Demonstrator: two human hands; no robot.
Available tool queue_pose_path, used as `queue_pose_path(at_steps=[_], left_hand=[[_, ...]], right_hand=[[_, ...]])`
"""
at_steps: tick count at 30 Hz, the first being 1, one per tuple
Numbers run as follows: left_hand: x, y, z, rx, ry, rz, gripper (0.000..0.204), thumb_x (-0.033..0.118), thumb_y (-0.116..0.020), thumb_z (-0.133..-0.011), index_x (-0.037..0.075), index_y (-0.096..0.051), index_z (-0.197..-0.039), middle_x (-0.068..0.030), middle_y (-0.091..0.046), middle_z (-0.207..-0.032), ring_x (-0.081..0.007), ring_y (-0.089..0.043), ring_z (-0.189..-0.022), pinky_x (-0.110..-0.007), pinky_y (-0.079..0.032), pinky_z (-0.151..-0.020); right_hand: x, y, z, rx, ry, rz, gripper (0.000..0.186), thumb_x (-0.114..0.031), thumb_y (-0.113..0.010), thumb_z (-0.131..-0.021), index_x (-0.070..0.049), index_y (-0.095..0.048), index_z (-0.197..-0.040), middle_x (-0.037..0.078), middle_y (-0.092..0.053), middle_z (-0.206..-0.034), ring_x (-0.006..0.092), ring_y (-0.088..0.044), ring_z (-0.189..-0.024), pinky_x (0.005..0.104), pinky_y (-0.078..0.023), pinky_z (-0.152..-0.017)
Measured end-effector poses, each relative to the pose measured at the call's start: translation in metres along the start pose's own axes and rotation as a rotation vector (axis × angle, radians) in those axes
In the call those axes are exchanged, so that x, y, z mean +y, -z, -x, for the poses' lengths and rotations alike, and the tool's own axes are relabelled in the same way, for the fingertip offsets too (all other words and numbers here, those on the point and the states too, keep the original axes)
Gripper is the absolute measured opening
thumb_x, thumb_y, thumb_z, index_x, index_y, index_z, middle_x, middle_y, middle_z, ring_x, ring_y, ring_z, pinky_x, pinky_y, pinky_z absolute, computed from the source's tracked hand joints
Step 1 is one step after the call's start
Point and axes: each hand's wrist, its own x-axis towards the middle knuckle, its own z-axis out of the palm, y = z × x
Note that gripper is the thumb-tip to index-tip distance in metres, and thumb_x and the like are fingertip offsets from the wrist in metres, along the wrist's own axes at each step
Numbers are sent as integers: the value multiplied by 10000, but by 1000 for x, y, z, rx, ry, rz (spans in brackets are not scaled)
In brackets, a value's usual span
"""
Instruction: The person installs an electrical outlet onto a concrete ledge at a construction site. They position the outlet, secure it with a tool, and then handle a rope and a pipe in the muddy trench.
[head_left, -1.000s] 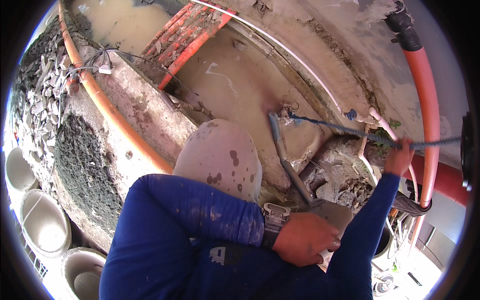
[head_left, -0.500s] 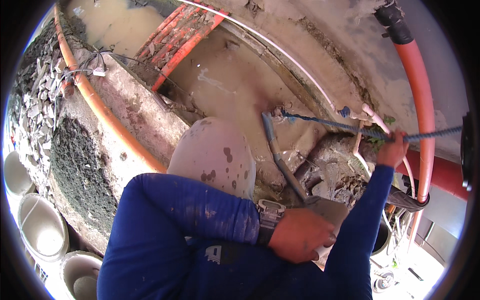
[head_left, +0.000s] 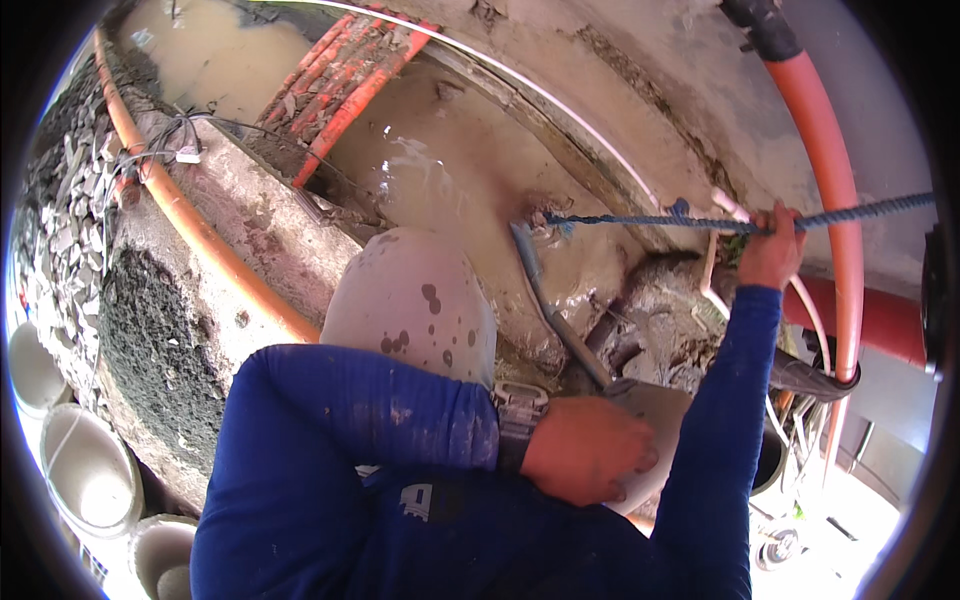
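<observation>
- The rope [head_left: 700, 222] is blue twisted fibre, rough and frayed at its end.
- The pipe [head_left: 830, 170] beside the rope is smooth orange plastic, matt.
- The sleeve [head_left: 380, 410] is blue stretch cloth, dusty.
- The knee [head_left: 415, 300] below the rope wears pale cloth spotted with mud.
- The wall [head_left: 250, 240] is rough grey concrete.
- The water [head_left: 450, 170] is muddy, glossy.
- The watch [head_left: 518, 410] looks metal.

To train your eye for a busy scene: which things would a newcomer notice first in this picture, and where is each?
First, the blue sleeves filling the lower middle, with the left hand resting on a grey container by a muddy trowel handle. Next, the right hand gripping a taut blue rope at upper right. Then the orange pipes curving around the muddy water above.
</observation>
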Motion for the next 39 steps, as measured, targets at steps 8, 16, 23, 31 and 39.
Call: queue_pose_path(at_steps=[8, 16, 23, 31, 39], left_hand=[[3, -7, 3, -5, -41, 17, 391, 229, -734, -802, 19, -613, -1109, -151, -592, -1097, -364, -624, -999, -473, -520, -827], [-2, -15, 3, -30, -25, -42, 409, 206, -745, -774, 23, -615, -1115, -147, -589, -1055, -365, -620, -987, -475, -520, -815], [-6, -13, -10, -45, -100, -15, 393, 197, -756, -776, 38, -634, -1114, -126, -599, -1051, -357, -624, -994, -474, -516, -821], [0, -4, 7, -52, -45, -38, 372, 222, -741, -812, 25, -633, -1108, -140, -600, -1063, -355, -620, -1031, -470, -516, -840], [-5, -3, 3, -50, -10, -72, 391, 217, -745, -802, 16, -618, -1112, -149, -597, -1092, -352, -620, -997, -470, -514, -841]], right_hand=[[118, 111, 12, 1, -449, -419, 99, -66, -584, -958, -44, -535, -1041, 43, -541, -911, 159, -563, -812, 362, -529, -762], [-35, -46, -30, 33, -366, -490, 126, -95, -624, -933, -15, -566, -1011, 68, -554, -949, 178, -589, -688, 302, -533, -731], [110, 150, 26, -71, -441, -432, 105, -29, -610, -930, -45, -513, -969, 63, -507, -866, 182, -540, -758, 392, -538, -792], [41, -27, -43, 80, -531, -438, 201, -88, -686, -868, -59, -517, -973, 44, -538, -886, 160, -547, -733, 349, -494, -674], [0, -8, -12, 133, -519, -519, 240, -90, -693, -865, -45, -502, -1003, 71, -563, -876, 176, -542, -662, 347, -505, -699]])
